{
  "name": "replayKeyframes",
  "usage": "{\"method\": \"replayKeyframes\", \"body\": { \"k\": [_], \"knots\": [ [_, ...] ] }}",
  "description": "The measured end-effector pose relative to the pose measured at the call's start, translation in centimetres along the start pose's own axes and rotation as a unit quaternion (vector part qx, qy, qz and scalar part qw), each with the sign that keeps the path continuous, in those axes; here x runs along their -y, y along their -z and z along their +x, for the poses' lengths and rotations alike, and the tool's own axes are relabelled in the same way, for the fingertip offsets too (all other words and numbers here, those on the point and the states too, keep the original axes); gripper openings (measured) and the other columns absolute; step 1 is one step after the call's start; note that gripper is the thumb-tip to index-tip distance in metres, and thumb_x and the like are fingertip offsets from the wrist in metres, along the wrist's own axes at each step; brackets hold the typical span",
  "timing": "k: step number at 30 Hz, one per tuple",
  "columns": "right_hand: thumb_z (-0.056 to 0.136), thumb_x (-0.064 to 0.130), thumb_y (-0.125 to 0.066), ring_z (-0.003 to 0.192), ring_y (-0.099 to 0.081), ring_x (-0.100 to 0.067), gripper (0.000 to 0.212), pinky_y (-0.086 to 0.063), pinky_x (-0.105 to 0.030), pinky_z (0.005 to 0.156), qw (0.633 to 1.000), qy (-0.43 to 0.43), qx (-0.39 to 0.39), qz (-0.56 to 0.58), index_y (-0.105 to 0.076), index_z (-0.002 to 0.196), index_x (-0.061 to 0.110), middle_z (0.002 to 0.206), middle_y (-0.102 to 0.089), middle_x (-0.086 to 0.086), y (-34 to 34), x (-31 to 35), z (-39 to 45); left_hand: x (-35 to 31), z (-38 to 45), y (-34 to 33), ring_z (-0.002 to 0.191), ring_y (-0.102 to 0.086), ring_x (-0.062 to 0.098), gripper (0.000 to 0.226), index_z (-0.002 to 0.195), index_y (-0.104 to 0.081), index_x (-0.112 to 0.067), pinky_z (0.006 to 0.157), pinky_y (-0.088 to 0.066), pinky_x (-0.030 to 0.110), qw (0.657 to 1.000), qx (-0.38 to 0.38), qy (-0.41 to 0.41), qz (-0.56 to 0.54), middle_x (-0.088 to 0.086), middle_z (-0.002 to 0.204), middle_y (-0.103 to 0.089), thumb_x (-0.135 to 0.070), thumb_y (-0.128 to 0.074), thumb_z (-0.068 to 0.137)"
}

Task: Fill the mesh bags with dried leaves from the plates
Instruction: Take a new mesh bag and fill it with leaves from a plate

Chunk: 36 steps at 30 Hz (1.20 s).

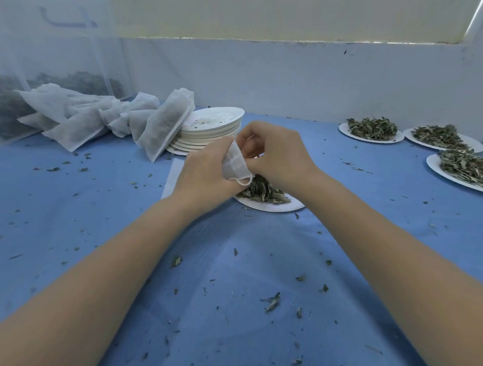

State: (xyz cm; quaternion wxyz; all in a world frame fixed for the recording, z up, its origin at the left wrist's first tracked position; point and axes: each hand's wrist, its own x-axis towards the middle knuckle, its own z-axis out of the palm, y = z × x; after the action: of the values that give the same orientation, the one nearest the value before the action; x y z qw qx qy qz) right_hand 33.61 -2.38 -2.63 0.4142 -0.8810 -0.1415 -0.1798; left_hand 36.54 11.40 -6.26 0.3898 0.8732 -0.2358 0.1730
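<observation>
Both my hands meet over a white plate (pixel 269 206) of dried leaves (pixel 263 191) in the middle of the blue table. My left hand (pixel 204 170) grips a small white mesh bag (pixel 235 163). My right hand (pixel 275 151) pinches the bag's upper edge with curled fingers. The bag hangs just above the leaves. Whether the bag holds any leaves I cannot tell.
Filled mesh bags (pixel 160 125) lie in a heap at the back left, leaning on a stack of empty plates (pixel 213 128). Three plates of dried leaves (pixel 371 128) (pixel 440 138) (pixel 466 170) sit at the right. Leaf crumbs litter the blue cloth (pixel 239 279). A big mesh sack (pixel 7 107) stands at far left.
</observation>
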Motion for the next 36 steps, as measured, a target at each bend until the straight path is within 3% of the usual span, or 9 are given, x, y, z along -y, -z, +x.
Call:
{"method": "replayKeyframes", "body": {
  "k": [5,8,12,15,17,22,26,31,36],
  "knots": [
    [0.085,0.01,-0.064,0.067,-0.064,-0.005,0.012,-0.051,-0.014,0.067,0.997,-0.023,0.039,0.061,-0.065,0.088,0.022,0.078,-0.072,0.004,1.5,-0.4,0.2,0.6,0.2,0.9,0.09,-0.056,0.025,0.036,0.102,-0.059,-0.014,0.076,-0.042,0.034,0.995,-0.03,-0.017,0.09,0.0,0.092,-0.061,-0.032,-0.068,0.073],
    [0.084,0.031,-0.064,0.072,-0.059,0.002,0.007,-0.043,-0.01,0.062,0.992,-0.027,0.021,-0.118,-0.068,0.09,0.032,0.087,-0.067,0.01,2.6,-1.3,0.2,1.1,0.1,1.3,0.099,-0.055,0.024,0.043,0.108,-0.058,-0.017,0.089,-0.042,0.042,0.992,-0.032,-0.004,0.121,0.001,0.103,-0.062,-0.035,-0.07,0.071],
    [0.065,0.066,-0.065,0.095,-0.047,-0.014,0.062,-0.039,-0.029,0.072,0.937,-0.129,0.149,-0.289,-0.052,0.12,0.039,0.104,-0.044,0.006,2.8,-1.6,0.2,1.3,-0.1,1.0,0.103,-0.054,0.022,0.05,0.112,-0.057,-0.02,0.092,-0.04,0.039,0.992,-0.015,-0.004,0.127,-0.001,0.105,-0.062,-0.043,-0.068,0.069],
    [0.065,0.069,-0.064,0.108,-0.046,-0.021,0.081,-0.036,-0.032,0.077,0.931,-0.135,0.145,-0.305,-0.037,0.135,0.039,0.117,-0.042,-0.001,1.7,-1.7,0.2,1.2,-0.2,1.0,0.102,-0.053,0.019,0.057,0.112,-0.057,-0.021,0.091,-0.04,0.039,0.993,-0.008,-0.007,0.116,-0.005,0.103,-0.06,-0.048,-0.056,0.061],
    [0.074,0.064,-0.061,0.11,-0.047,-0.022,0.069,-0.034,-0.031,0.076,0.938,-0.11,0.127,-0.304,-0.041,0.134,0.037,0.117,-0.043,-0.002,0.9,-1.9,0.1,1.2,-0.2,0.9,0.101,-0.053,0.018,0.058,0.111,-0.056,-0.021,0.091,-0.04,0.039,0.994,0.009,-0.006,0.11,-0.009,0.1,-0.057,-0.049,-0.055,0.06],
    [0.083,0.043,-0.064,0.087,-0.048,-0.012,0.033,-0.038,-0.023,0.068,0.952,-0.064,0.093,-0.285,-0.065,0.111,0.025,0.08,-0.045,0.009,0.5,-1.6,0.1,1.4,-0.2,0.7,0.102,-0.051,0.015,0.06,0.113,-0.054,-0.023,0.092,-0.039,0.037,0.994,0.031,-0.006,0.108,-0.012,0.102,-0.054,-0.05,-0.056,0.059],
    [0.081,0.033,-0.07,0.065,-0.051,-0.001,0.015,-0.038,-0.005,0.053,0.973,-0.057,0.051,-0.219,-0.073,0.091,0.023,0.078,-0.061,0.011,1.8,-1.3,0.4,1.6,-0.1,0.8,0.102,-0.052,0.016,0.058,0.113,-0.054,-0.023,0.092,-0.04,0.038,0.994,0.033,-0.009,0.107,-0.009,0.105,-0.057,-0.049,-0.056,0.061],
    [0.084,0.028,-0.068,0.072,-0.059,-0.007,0.014,-0.052,-0.025,0.079,0.982,-0.058,0.017,-0.176,-0.073,0.096,0.024,0.096,-0.07,0.002,3.3,-0.8,0.5,1.5,-0.1,0.8,0.103,-0.052,0.017,0.058,0.113,-0.054,-0.023,0.091,-0.039,0.037,0.993,0.04,-0.01,0.11,-0.007,0.106,-0.058,-0.047,-0.055,0.06],
    [0.083,0.028,-0.07,0.043,-0.055,0.007,0.005,-0.038,-0.003,0.045,0.991,-0.064,-0.04,-0.114,-0.072,0.087,0.025,0.079,-0.068,0.005,3.4,-0.6,0.4,1.4,0.0,0.7,0.103,-0.052,0.018,0.062,0.115,-0.054,-0.021,0.091,-0.039,0.038,0.994,0.034,-0.007,0.107,-0.005,0.108,-0.059,-0.046,-0.055,0.059]
  ]
}}
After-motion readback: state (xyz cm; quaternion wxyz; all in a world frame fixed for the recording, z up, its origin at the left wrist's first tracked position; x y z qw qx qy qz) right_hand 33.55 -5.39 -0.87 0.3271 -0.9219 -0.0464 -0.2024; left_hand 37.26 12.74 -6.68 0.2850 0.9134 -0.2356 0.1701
